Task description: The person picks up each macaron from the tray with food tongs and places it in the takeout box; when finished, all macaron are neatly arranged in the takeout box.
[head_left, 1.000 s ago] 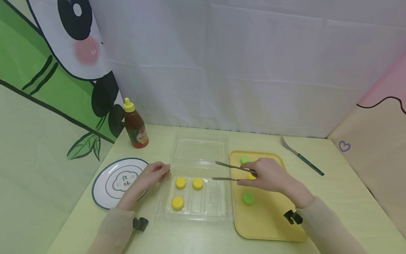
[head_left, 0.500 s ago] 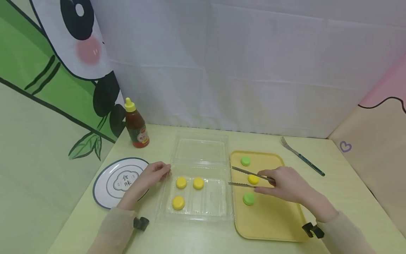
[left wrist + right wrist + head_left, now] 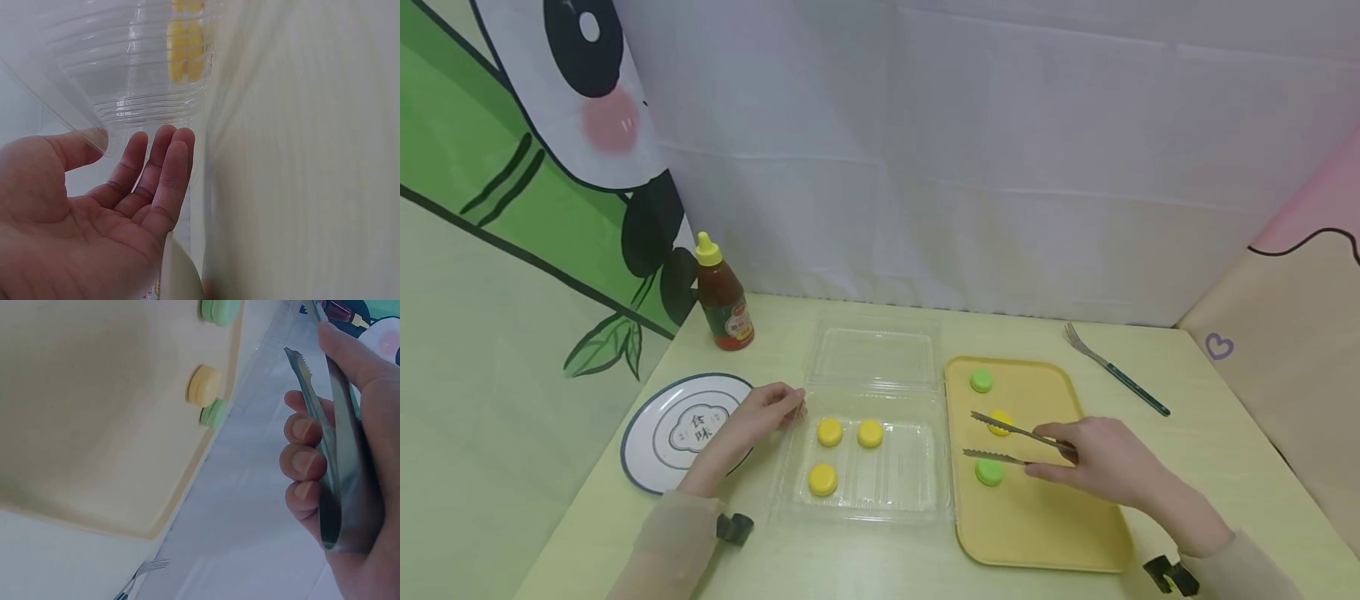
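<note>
My right hand grips metal tongs, their serrated tips apart with nothing between them, over the yellow tray. On this tray lie a yellow macaron, partly behind one tong arm, and two green macarons, one at the back and one nearer. Left of it stands an open clear plastic container with three yellow macarons on its left side. My left hand holds the container's left rim, thumb at the rim and curved fingers below it.
A white plate with a blue rim lies left, partly under my left forearm. A red sauce bottle with a yellow cap stands back left. A fork lies back right. The container's lid lies folded back.
My right hand and the tongs have moved right and toward me, from over the container's right edge to over the tray. My left hand stays in place.
</note>
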{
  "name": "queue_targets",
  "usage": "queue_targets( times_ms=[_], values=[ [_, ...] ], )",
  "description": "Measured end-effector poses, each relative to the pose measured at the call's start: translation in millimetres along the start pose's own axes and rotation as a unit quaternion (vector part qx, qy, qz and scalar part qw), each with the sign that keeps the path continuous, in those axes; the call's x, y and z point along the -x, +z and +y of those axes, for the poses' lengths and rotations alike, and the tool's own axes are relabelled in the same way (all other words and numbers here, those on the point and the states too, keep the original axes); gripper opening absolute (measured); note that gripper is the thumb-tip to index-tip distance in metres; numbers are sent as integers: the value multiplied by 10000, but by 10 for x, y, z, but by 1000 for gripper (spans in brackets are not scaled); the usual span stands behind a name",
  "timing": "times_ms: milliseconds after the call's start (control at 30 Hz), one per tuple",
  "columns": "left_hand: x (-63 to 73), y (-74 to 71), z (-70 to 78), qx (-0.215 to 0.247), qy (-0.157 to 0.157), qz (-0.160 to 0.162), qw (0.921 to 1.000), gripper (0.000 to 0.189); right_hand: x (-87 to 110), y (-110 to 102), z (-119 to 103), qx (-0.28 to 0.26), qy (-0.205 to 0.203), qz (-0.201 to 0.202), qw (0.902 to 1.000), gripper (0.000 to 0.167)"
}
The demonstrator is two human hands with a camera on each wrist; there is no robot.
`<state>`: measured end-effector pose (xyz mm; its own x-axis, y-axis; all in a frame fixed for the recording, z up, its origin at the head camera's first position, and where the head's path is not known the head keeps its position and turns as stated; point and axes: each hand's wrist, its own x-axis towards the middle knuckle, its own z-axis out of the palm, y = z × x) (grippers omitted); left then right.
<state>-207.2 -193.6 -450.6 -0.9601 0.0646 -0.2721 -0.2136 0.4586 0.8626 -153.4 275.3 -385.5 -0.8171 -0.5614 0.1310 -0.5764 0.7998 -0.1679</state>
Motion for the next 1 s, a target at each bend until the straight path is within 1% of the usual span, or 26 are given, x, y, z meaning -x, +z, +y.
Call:
queue_targets(
  times_ms=[200, 333, 633, 833, 1000],
  values=[
    [0, 7, -5, -24, 9, 1, 10000, 34, 106, 46, 4, -95, 99, -129, 9998, 48],
    [-9, 7, -7, -53, 26, 5, 10000, 33, 161, 86, 13, -133, 97, -128, 9998, 46],
    [-11, 7, -3, -62, -24, -12, 10000, 35, 269, 198, 67, -86, -78, 174, 9998, 37],
    [-13, 15, 2, -36, -55, -4, 10000, 35, 316, 219, 75, -116, -95, 207, 9997, 34],
    [-21, 19, 4, -51, -99, 8, 9999, 34, 339, 227, 85, -106, -229, 317, 9992, 31]
  ],
)
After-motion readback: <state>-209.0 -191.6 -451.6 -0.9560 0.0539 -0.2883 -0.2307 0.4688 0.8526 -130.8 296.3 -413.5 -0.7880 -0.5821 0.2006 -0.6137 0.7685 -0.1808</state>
